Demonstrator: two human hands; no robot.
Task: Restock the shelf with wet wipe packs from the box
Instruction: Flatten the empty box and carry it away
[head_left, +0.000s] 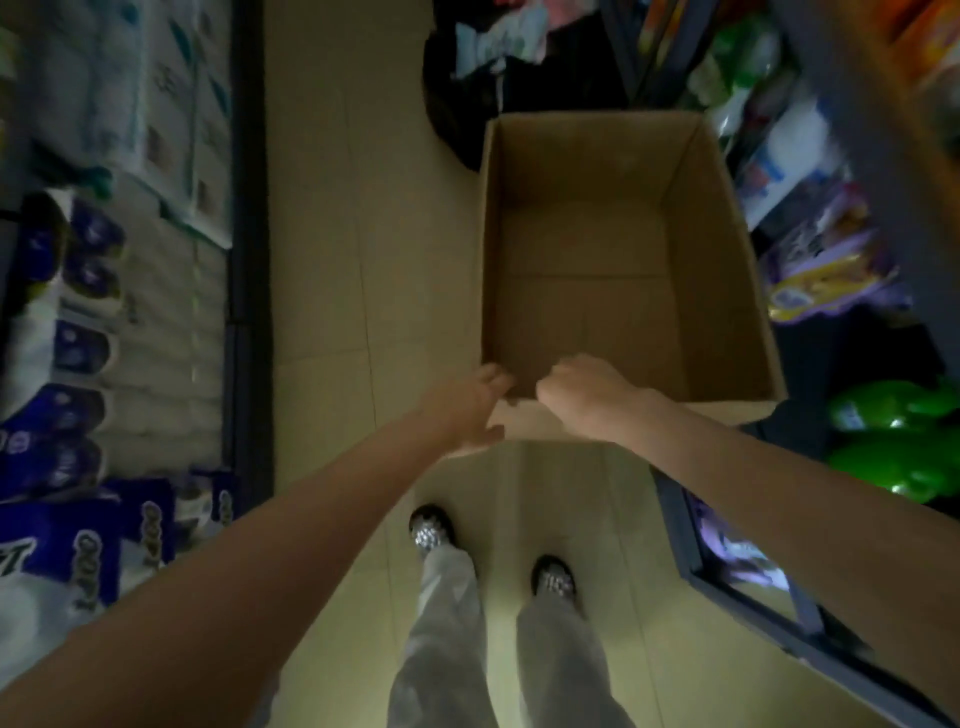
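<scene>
We grip the near rim of the box (628, 249): left hand (470, 410) and right hand (587, 397), fingers curled over it.

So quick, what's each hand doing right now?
Left hand: grips the near edge of the cardboard box, fingers over the rim, thumb outside.
Right hand: fingers curled over the same near edge, gripping it.

One camera sits on the person's head. It looks straight down, from high up, at the open brown cardboard box (618, 249) and the tan tiled floor (332, 291).
</scene>
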